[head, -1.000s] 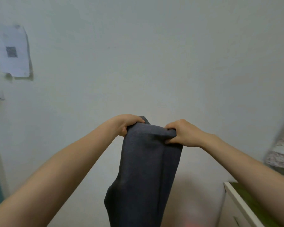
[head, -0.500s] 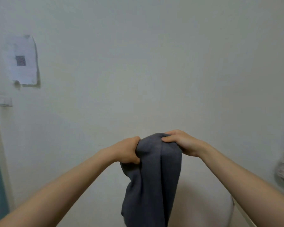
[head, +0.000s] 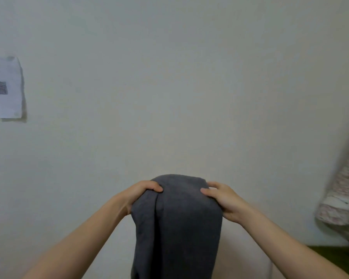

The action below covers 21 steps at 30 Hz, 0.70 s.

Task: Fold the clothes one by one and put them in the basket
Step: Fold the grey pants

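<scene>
A dark grey garment (head: 177, 228) hangs in the air in front of a pale wall, folded over at its top edge, its lower part running out of the frame. My left hand (head: 141, 193) grips the top left of the garment with fingers curled over the fabric. My right hand (head: 223, 200) holds the top right side, thumb on the front and fingers behind. The basket is not in view.
A sheet of paper (head: 5, 87) with a dark square print is stuck on the wall at the left. A floral patterned cloth (head: 343, 190) hangs at the right edge. A green surface (head: 334, 256) shows at the bottom right.
My hands have shifted on the garment's top and spread a little apart, so the fold over the top now looks wider and rounder. The camera has tilted slightly.
</scene>
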{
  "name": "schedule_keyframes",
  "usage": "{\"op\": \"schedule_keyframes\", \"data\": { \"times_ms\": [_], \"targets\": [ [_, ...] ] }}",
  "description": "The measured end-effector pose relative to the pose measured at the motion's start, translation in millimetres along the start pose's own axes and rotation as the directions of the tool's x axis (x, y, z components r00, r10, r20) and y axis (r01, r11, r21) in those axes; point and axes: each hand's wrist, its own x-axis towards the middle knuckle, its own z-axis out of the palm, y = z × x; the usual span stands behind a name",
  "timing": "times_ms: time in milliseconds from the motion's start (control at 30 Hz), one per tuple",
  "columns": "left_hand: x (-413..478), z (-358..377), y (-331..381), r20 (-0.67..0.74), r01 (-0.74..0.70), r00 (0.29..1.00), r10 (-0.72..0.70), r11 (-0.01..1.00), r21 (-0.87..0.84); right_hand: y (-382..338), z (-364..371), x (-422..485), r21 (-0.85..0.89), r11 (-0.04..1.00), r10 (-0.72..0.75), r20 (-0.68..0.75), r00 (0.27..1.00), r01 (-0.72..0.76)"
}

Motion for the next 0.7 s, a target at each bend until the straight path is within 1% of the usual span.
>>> {"op": "schedule_keyframes", "data": {
  "times_ms": [67, 100, 133, 167, 200, 233, 267, 300, 333, 367, 400, 467, 500, 533, 600, 633, 667, 700],
  "targets": [
    [1, 2, 1, 0.023, -0.003, 1.000, 0.004, 0.999, -0.037, -1, -1, -2, -0.129, 0.988, -0.095, -0.070, 0.993, 0.086],
    [1, 4, 2, 0.037, -0.008, 0.999, 0.011, 0.998, -0.068, -2, -1, -5, -0.250, 0.959, -0.160, -0.082, 0.984, 0.135],
    [0, 5, 3, 0.036, -0.007, 0.999, 0.011, 0.996, -0.090, -2, 1, -10, -0.403, 0.895, -0.251, -0.103, 0.962, 0.191],
    [0, 8, 3, 0.038, -0.010, 0.999, 0.013, 0.995, -0.103, 0, 3, -15, -0.564, 0.783, -0.387, -0.112, 0.915, 0.262],
    [0, 10, 3, 0.041, -0.014, 0.999, 0.019, 0.993, -0.121, 2, 5, -20, -0.703, 0.627, -0.531, -0.069, 0.844, 0.337],
    [1, 13, 3, 0.031, -0.020, 0.999, 0.025, 0.990, -0.140, 5, 7, -25, -0.793, 0.451, -0.630, 0.043, 0.775, 0.411],
    [2, 17, 5, 0.018, -0.028, 0.999, 0.031, 0.988, -0.154, 8, 10, -27, -0.848, 0.263, -0.660, 0.190, 0.727, 0.460],
    [2, 21, 8, 0.011, -0.037, 0.999, 0.039, 0.985, -0.167, 12, 11, -24, -0.879, 0.102, -0.630, 0.306, 0.714, 0.466],
    [2, 24, 7, 0.020, -0.038, 0.999, 0.042, 0.983, -0.177, 18, 16, -22, -0.891, 0.014, -0.588, 0.360, 0.724, 0.454],
    [2, 28, 12, 0.025, -0.038, 0.999, 0.043, 0.984, -0.176, 20, 19, -18, -0.898, 0.009, -0.574, 0.355, 0.738, 0.440],
    [-1, 30, 10, 0.027, -0.028, 0.999, 0.034, 0.984, -0.178, 24, 24, -16, -0.895, 0.062, -0.580, 0.328, 0.746, 0.442],
    [-3, 28, 12, 0.009, -0.016, 1.000, 0.018, 0.985, -0.173, 19, 30, -14, -0.856, 0.213, -0.591, 0.271, 0.760, 0.471],
    [-5, 26, 12, -0.013, -0.014, 1.000, 0.012, 0.985, -0.170, 15, 34, -15, -0.843, 0.232, -0.574, 0.285, 0.768, 0.486],
    [-7, 22, 11, -0.020, -0.013, 1.000, 0.010, 0.985, -0.172, 10, 37, -15, -0.840, 0.204, -0.562, 0.321, 0.763, 0.503],
    [-9, 15, 11, -0.030, -0.012, 1.000, 0.007, 0.986, -0.169, 4, 40, -17, -0.832, 0.117, -0.531, 0.409, 0.742, 0.542],
    [-10, 11, 11, -0.050, -0.014, 0.999, 0.005, 0.985, -0.173, 3, 42, -17, -0.823, 0.095, -0.510, 0.444, 0.737, 0.561],
    [-12, 9, 11, -0.061, -0.017, 0.998, 0.005, 0.982, -0.189, 2, 43, -18, -0.801, 0.141, -0.491, 0.453, 0.744, 0.581],
    [-13, 6, 11, -0.074, -0.025, 0.997, 0.010, 0.978, -0.206, 1, 44, -19, -0.748, 0.290, -0.472, 0.430, 0.769, 0.597]
  ]
}}
